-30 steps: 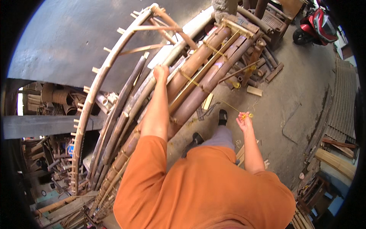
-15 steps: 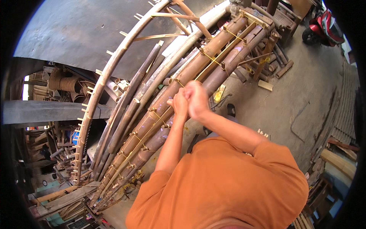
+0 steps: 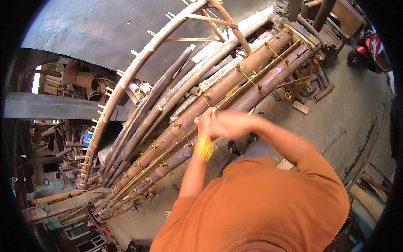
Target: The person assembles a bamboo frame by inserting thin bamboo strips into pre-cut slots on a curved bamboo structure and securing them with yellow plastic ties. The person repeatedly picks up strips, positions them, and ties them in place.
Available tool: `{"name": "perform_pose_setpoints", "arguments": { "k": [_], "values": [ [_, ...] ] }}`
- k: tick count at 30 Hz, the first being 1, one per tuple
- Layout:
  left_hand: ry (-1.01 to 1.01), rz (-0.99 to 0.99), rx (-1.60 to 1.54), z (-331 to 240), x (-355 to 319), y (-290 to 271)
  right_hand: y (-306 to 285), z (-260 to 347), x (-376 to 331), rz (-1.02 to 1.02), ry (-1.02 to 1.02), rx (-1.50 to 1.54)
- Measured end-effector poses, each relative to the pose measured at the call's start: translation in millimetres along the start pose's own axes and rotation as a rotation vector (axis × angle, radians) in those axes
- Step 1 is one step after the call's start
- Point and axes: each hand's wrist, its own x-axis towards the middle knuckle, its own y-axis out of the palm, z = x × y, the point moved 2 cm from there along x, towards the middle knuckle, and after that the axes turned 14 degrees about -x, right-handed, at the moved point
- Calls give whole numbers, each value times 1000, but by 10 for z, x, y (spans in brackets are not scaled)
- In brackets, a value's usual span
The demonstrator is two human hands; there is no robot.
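My left hand (image 3: 205, 122) is closed above two long brown bamboo poles, and what its fingers hold is hidden. Pressed against it from the right is my right hand (image 3: 226, 125), its fingers smeared by motion. A loose tuft of yellow twine (image 3: 205, 148) lies over my left wrist. Side by side under the hands run the upper bamboo pole (image 3: 226, 90) and the lower bamboo pole (image 3: 245, 100). Thin yellow cord (image 3: 248, 77) crosses them at intervals, around small wooden pegs (image 3: 259, 88). A narrow strip runs lengthwise between the poles.
A curved bamboo pole with pegs (image 3: 138, 63) arches at the left, beside more loose poles (image 3: 142, 122). Bamboo offcuts (image 3: 324, 91) and a coil of yellow cord (image 3: 287, 94) lie at the right. A red motorbike (image 3: 373, 54) stands at the far right, on the concrete floor (image 3: 327, 122).
The hands have come down slightly, still together, and the right forearm has swung up to a flatter angle. Yellow twine now shows at the left wrist. The whole view has shifted.
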Motion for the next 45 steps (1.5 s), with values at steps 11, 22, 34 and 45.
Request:
{"name": "perform_pose_setpoints", "arguments": {
  "k": [11, 22, 34, 45],
  "values": [
    [49, -264, -450, 130, 1422, -395, 604, -125, -817, -140, 84, -381],
    [73, -106, 113, 681, 99, -1371, 2018, 315, -447, -175, 455, 461],
    [97, -19, 51, 1259, -823, -1067, 1383, 729, 1596, -52, 417, -744],
    [50, -46, 57, 988, -866, -1202, 1810, 620, 154, 215, 138, -277]
  ]
}}
